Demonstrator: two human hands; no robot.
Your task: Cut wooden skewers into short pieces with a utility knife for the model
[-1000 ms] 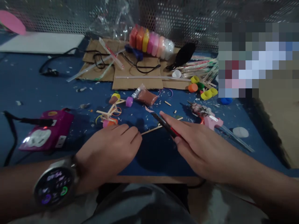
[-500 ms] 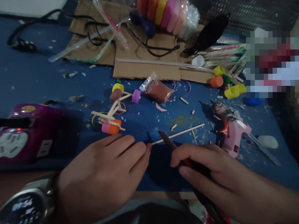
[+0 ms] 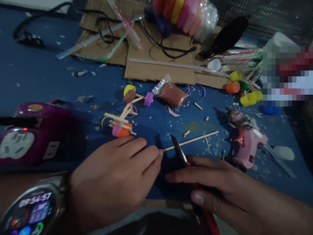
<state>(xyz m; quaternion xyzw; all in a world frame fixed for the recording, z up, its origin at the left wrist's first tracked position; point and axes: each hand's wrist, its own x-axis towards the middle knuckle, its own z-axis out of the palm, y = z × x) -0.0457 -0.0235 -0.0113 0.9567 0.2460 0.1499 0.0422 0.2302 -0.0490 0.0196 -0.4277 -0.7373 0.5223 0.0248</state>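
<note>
My left hand (image 3: 117, 176), with a watch on its wrist, is closed on the near end of a thin wooden stick (image 3: 195, 140) lying on the blue table. In my right hand (image 3: 220, 186) is a utility knife (image 3: 179, 150) with a red and black handle. Its blade points away from me and crosses over the stick close to my left fingertips; whether it touches the wood I cannot tell. My right index finger is stretched out beside the handle. Beyond my left hand lies a small frame of sticks (image 3: 124, 114) with coloured caps on it.
A pink glue gun (image 3: 249, 143) lies at the right, a purple power socket box (image 3: 31, 130) at the left. Further back are a bag of brown clay (image 3: 172, 93), cardboard (image 3: 158, 73) with a black cable, and loose caps (image 3: 232, 87). Scraps dot the table.
The knife's handle has swung nearer to upright in my right hand, and my index finger has straightened. My left hand keeps its hold on the stick. The whole view has shifted slightly.
</note>
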